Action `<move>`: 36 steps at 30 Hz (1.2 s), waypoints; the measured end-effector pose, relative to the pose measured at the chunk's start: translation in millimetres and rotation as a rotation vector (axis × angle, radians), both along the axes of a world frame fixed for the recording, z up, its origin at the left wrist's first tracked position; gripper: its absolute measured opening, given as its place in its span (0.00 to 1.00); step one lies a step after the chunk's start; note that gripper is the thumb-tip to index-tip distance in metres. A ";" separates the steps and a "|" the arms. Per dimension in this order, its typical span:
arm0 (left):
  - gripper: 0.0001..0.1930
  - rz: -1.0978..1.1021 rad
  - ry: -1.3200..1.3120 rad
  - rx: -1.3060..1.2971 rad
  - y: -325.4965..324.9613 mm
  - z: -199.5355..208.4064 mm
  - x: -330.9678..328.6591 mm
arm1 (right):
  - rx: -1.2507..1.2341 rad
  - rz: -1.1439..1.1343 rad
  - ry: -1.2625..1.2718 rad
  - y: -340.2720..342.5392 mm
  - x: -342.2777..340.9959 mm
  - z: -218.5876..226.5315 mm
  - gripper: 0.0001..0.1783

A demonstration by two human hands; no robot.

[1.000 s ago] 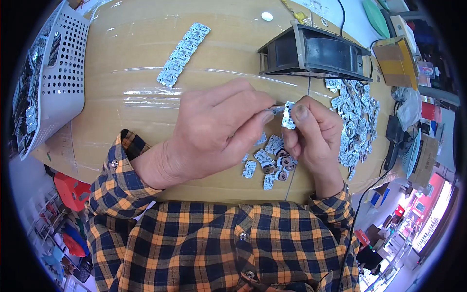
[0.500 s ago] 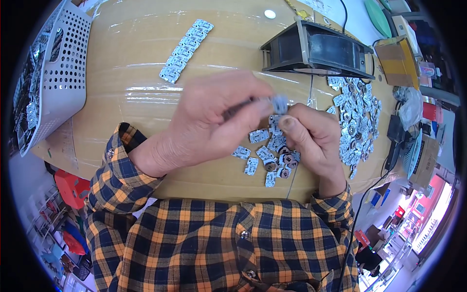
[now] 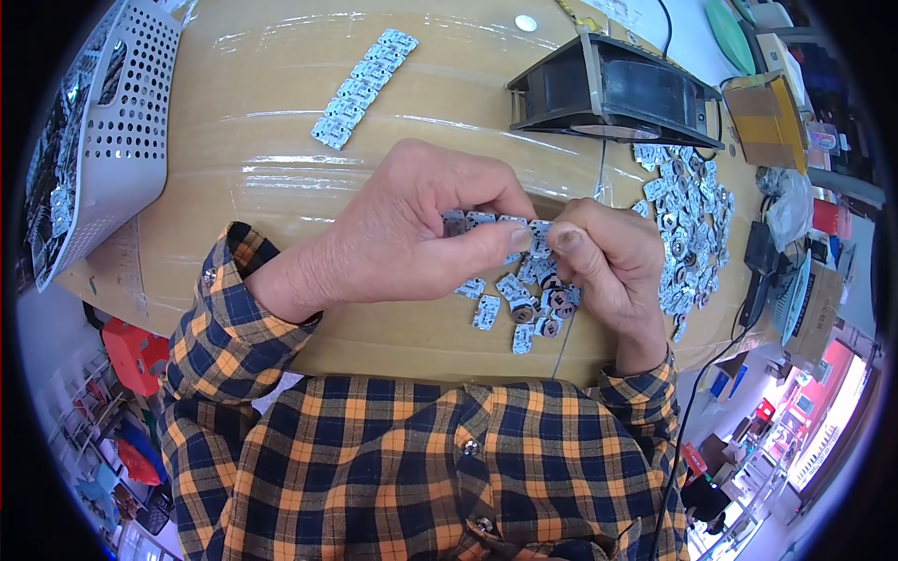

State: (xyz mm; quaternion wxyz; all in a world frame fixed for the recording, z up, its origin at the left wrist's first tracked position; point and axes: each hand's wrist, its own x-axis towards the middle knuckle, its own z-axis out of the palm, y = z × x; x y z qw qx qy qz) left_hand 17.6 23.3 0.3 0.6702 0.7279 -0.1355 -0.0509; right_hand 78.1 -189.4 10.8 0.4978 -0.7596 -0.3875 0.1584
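Observation:
My left hand [image 3: 412, 234] and my right hand [image 3: 608, 266] meet over a cardboard-topped table [image 3: 262, 187]. Together they pinch a short strip of small silver circuit boards [image 3: 486, 221], the left thumb and fingers on its left part, the right thumb and forefinger on its right end. Just below the hands lies a small pile of separated boards [image 3: 524, 304]. Both forearms wear orange and navy plaid sleeves.
A long strip of joined boards [image 3: 365, 87] lies at the upper left. A white perforated basket [image 3: 103, 140] holding more boards stands at the far left. A black fan housing [image 3: 613, 89] sits behind the hands, and a large heap of loose boards [image 3: 683, 224] lies right.
The right hand held a single small board upright a second ago; now both hands have drawn together and hold a short strip level between them.

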 end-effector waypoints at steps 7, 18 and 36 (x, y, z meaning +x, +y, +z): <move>0.04 0.022 0.339 -0.354 -4.8 4.5 0.7 | -0.061 -0.017 0.088 0.4 -5.6 3.4 0.16; 0.04 0.188 -0.084 -0.143 -10.6 -1.9 -0.8 | 0.193 -0.255 0.782 8.2 -6.2 -2.3 0.17; 0.13 0.341 -0.531 0.227 -16.5 -11.8 2.3 | 0.132 -0.267 0.606 6.8 -9.1 -6.3 0.17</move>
